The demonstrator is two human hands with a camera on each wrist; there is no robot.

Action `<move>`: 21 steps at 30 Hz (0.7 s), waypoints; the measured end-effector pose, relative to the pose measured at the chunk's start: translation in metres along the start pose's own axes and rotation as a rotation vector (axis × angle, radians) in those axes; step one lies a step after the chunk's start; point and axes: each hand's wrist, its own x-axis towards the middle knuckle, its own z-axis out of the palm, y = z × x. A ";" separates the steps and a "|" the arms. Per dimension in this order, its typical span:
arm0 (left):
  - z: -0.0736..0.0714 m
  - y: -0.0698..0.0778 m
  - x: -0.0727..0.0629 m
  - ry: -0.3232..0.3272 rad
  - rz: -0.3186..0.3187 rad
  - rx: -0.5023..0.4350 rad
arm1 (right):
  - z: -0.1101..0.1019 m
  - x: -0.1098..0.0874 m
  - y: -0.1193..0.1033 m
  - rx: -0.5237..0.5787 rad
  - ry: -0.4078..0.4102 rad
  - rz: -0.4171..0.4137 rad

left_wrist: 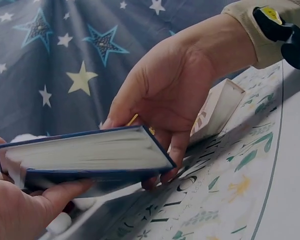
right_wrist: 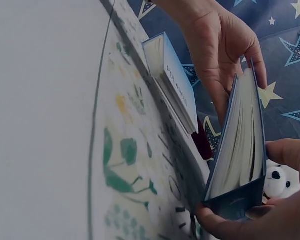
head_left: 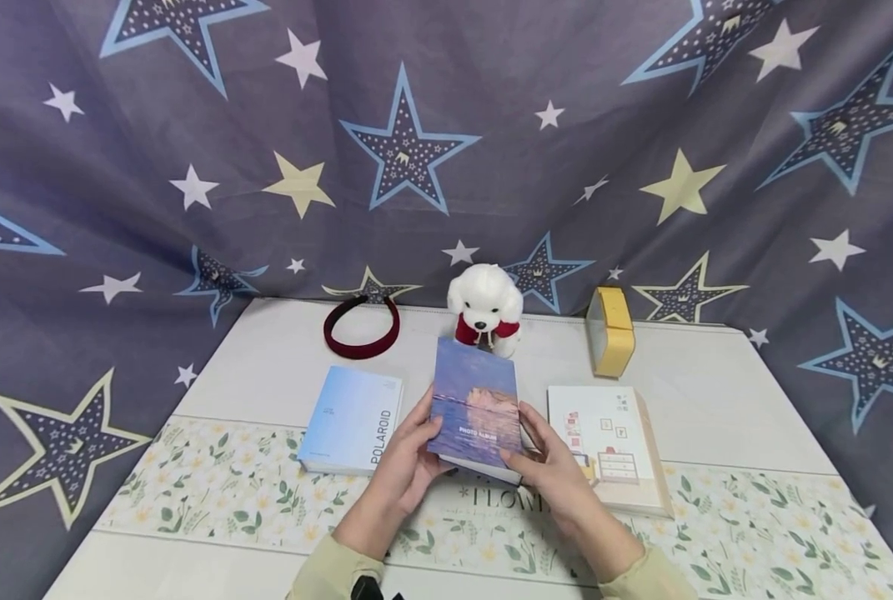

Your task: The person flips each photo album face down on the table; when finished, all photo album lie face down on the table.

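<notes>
This looks like a home, though which room cannot be told. A dark curtain point(head_left: 251, 125) printed with stars hangs along the far edge of a white worktop point(head_left: 266, 383) and down its left and right sides. A floral band point(head_left: 213, 492) crosses the worktop's near part. The things are personal ones: a plush dog point(head_left: 485, 296) at the far middle, a headband point(head_left: 361, 352) far left, and a photo album point(head_left: 476, 404) nearer the middle.
</notes>
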 end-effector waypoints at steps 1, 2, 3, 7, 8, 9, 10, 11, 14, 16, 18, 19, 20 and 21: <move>-0.001 0.000 0.000 0.004 -0.006 -0.005 | 0.000 0.000 0.000 -0.015 0.007 0.001; -0.003 -0.001 0.000 0.010 -0.011 -0.013 | -0.001 0.000 0.000 -0.028 0.008 -0.005; -0.004 -0.002 0.001 0.013 -0.017 -0.017 | -0.002 0.000 0.001 -0.039 0.008 -0.010; -0.009 -0.007 0.002 0.004 -0.026 0.002 | -0.002 -0.001 0.003 -0.096 0.028 -0.036; -0.010 -0.008 0.003 0.002 -0.025 0.011 | -0.002 -0.001 0.003 -0.112 0.031 -0.052; -0.012 -0.009 0.003 0.002 -0.024 0.027 | -0.002 -0.002 0.004 -0.133 0.039 -0.062; -0.013 -0.010 0.004 0.006 -0.021 0.048 | -0.002 -0.002 0.004 -0.157 0.048 -0.071; -0.014 -0.011 0.004 0.016 -0.018 0.077 | -0.001 -0.002 0.004 -0.179 0.051 -0.086; -0.015 -0.012 0.005 0.064 -0.007 0.198 | 0.000 -0.003 0.005 -0.256 0.069 -0.121; -0.013 -0.013 0.005 0.111 0.005 0.310 | 0.001 -0.004 0.006 -0.311 0.084 -0.136; -0.012 -0.014 0.006 0.148 0.021 0.415 | 0.002 -0.004 0.006 -0.377 0.100 -0.151; -0.011 -0.015 0.007 0.165 0.029 0.469 | 0.003 -0.005 0.006 -0.409 0.107 -0.155; -0.010 -0.017 0.007 0.179 0.039 0.518 | 0.004 -0.005 0.006 -0.448 0.113 -0.157; -0.010 -0.018 0.007 0.191 0.047 0.563 | 0.004 -0.006 0.006 -0.483 0.117 -0.159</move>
